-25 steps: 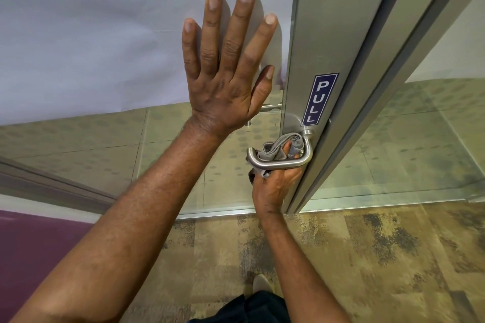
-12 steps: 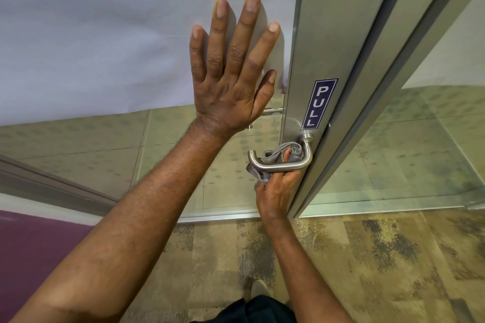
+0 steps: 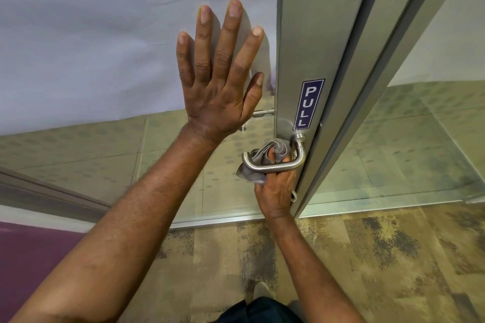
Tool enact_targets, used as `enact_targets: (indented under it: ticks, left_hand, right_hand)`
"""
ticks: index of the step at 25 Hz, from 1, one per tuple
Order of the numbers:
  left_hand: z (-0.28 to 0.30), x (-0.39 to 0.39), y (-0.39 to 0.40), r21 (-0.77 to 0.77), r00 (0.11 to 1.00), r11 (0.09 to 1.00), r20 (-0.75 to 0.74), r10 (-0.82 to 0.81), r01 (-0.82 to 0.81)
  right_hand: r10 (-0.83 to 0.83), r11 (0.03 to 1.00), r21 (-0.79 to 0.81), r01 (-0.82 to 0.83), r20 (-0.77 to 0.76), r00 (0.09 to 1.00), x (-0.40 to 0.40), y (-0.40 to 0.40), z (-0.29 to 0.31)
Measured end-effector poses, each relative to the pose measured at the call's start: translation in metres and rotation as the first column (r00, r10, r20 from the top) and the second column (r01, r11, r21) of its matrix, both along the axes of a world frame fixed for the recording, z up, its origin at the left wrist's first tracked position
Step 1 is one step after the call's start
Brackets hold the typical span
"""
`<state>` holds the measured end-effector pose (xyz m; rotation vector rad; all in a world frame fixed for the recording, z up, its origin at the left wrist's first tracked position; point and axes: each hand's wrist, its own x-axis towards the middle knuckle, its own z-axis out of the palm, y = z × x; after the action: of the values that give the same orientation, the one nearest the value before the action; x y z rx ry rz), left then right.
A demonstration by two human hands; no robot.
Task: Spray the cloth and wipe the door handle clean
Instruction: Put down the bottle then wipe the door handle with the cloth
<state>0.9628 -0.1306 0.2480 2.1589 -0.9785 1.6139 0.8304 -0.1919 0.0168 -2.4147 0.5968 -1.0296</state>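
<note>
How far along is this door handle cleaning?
No spray bottle is in sight, so spraying looks done. Wiping is in hand: the right hand presses a grey cloth behind the metal handle, while the left hand lies flat on the door glass. Whether any part remains unwiped can't be told.

Brushed metal door handle (image 3: 275, 166), soft grey cloth (image 3: 265, 149), matt metal door frame (image 3: 301, 34)

The door handle (image 3: 275, 164) is a brushed-metal lever, curved at both ends, mounted on the door's metal frame just below a blue PULL label; it lies roughly level, its free end pointing left; the cloth (image 3: 258, 158) (grey, bunched into folds) is tucked behind the lever, pressed against its inner side, one crumpled corner hanging below the free end.
</note>
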Motion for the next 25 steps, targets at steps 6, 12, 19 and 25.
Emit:
enact_targets:
  ticks: [6,12,19,25]
  left_hand:
    - [0.0,-0.001,-0.001,0.007,1.0,1.0,0.002,0.004,-0.004]
    - [0.0,0.001,-0.002,0.005,1.0,1.0,-0.002,0.015,-0.015]
    - [0.001,0.0,-0.002,0.022,0.999,0.999,0.009,0.034,-0.034]
    - [0.003,-0.002,-0.003,0.035,0.999,0.999,0.012,0.036,-0.037]
  right_hand:
    - [-0.031,0.953,0.293,0.075,-0.153,0.988,-0.007,0.017,-0.015]
    - [0.098,0.876,0.482,-0.006,-0.166,0.981,-0.029,0.006,-0.035]
    - [0.147,0.812,0.584,0.007,-0.215,0.966,-0.046,-0.018,-0.04]
    - [-0.169,0.613,0.785,0.089,0.021,0.985,-0.046,-0.037,-0.019]
